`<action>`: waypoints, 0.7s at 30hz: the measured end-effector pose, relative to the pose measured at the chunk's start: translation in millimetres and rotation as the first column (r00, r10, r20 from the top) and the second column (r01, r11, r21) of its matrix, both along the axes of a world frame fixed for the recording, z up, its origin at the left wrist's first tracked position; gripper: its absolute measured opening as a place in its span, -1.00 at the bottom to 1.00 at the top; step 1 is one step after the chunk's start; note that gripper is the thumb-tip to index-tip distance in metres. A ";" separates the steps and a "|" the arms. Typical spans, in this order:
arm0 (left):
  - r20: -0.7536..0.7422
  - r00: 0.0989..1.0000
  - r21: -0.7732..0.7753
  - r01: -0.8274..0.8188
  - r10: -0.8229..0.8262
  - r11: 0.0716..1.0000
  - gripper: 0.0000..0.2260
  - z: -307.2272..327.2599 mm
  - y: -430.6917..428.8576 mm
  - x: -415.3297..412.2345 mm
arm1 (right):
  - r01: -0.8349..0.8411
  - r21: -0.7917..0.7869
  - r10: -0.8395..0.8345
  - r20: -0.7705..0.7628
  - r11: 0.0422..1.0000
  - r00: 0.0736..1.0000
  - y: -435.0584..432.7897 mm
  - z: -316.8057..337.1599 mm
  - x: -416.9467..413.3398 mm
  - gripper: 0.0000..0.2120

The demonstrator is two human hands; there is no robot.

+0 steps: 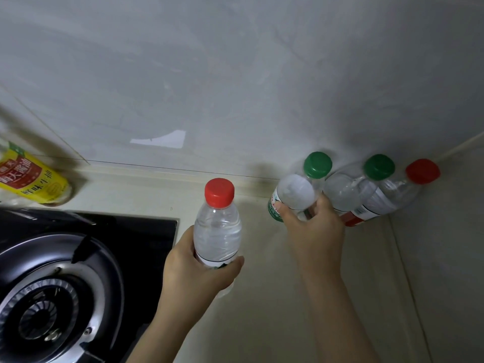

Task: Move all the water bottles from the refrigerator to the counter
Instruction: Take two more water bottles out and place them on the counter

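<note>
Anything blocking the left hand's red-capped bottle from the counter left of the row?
Nothing visible. The left hand holds the red-capped bottle over open counter, between the stove and the green-capped bottle the right hand grips.

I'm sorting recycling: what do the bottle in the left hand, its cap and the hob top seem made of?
Red-capped water bottle: clear thin plastic, glossy; you see through its ribbed wall. Red cap: opaque plastic, satin, with a soft highlight. Hob top: smooth black sheet, perhaps glass; too dark to be sure.
</note>
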State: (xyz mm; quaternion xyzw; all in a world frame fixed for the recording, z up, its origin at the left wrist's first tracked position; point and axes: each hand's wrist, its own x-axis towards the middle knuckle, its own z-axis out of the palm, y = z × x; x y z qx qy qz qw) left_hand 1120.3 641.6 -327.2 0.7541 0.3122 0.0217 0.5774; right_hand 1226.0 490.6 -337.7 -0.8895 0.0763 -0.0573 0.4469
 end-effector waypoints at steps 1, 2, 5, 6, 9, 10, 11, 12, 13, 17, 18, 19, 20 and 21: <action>0.004 1.000 -0.001 0.001 -0.001 1.000 -0.64 0.4 0.0 -0.1 | 0.007 -0.021 -0.008 -0.028 1.000 1.000 -1.1 -0.3 0.0 -0.55; 0.008 1.000 0.001 0.003 -0.003 1.000 -0.64 0.6 0.2 -0.4 | 0.014 -0.042 -0.016 -0.054 0.999 0.998 -2.7 -1.4 0.3 -0.59; 0.012 1.000 0.005 0.014 -0.014 1.000 -0.64 0.8 1.6 -1.0 | 0.016 -0.111 -0.029 -0.120 0.994 0.992 -9.4 -7.2 0.7 -0.64; 0.010 1.000 0.007 0.015 -0.015 1.000 -0.64 0.4 2.3 -0.7 | 0.004 -0.130 -0.024 -0.149 0.991 0.989 -10.5 -8.5 -0.5 -0.63; 0.012 1.000 0.015 0.021 -0.021 1.000 -0.64 -0.7 5.3 3.8 | -0.020 -0.150 -0.015 -0.229 0.988 0.973 -14.1 -10.0 -6.2 -0.65; 0.019 0.999 0.023 0.026 -0.026 0.999 -0.64 -0.6 5.8 7.3 | -0.024 -0.145 -0.013 -0.253 0.989 0.967 -16.6 -9.7 -8.5 -0.65; 0.027 0.999 0.033 0.031 -0.032 0.999 -0.64 0.0 6.3 11.5 | -0.030 -0.134 -0.009 -0.280 0.991 0.960 -19.4 -8.7 -11.5 -0.62; 0.036 0.999 0.047 0.035 -0.037 0.998 -0.64 0.4 6.9 16.6 | -0.034 -0.121 -0.005 -0.302 0.992 0.953 -22.5 -7.6 -14.6 -0.57; 0.045 0.998 0.059 0.040 -0.043 0.997 -0.65 1.1 7.1 22.5 | -0.038 -0.107 0.002 -0.317 0.994 0.949 -26.5 -7.6 -17.8 -0.56; 0.110 0.993 0.041 0.040 -0.045 0.998 -0.65 -0.6 5.3 46.5 | -0.041 -0.072 0.015 -0.327 0.997 0.945 -36.6 -7.8 -31.4 -0.59; 0.130 0.991 0.035 0.032 -0.036 0.999 -0.63 -1.9 3.6 52.3 | -0.041 -0.071 0.016 -0.330 0.997 0.944 -38.2 -7.6 -34.7 -0.60; 0.147 0.989 0.043 0.025 -0.031 0.999 -0.60 -3.1 1.4 58.0 | -0.044 -0.071 0.018 -0.335 0.997 0.942 -39.8 -7.4 -37.5 -0.60; 0.158 0.987 0.060 0.023 -0.033 0.998 -0.58 -4.2 -1.2 63.6 | -0.046 -0.069 0.020 -0.341 0.997 0.940 -41.9 -7.9 -40.4 -0.60; 0.168 0.985 0.074 0.028 -0.040 0.997 -0.57 -5.4 -3.8 68.8 | -0.047 -0.065 0.021 -0.348 0.997 0.937 -43.7 -8.5 -42.7 -0.60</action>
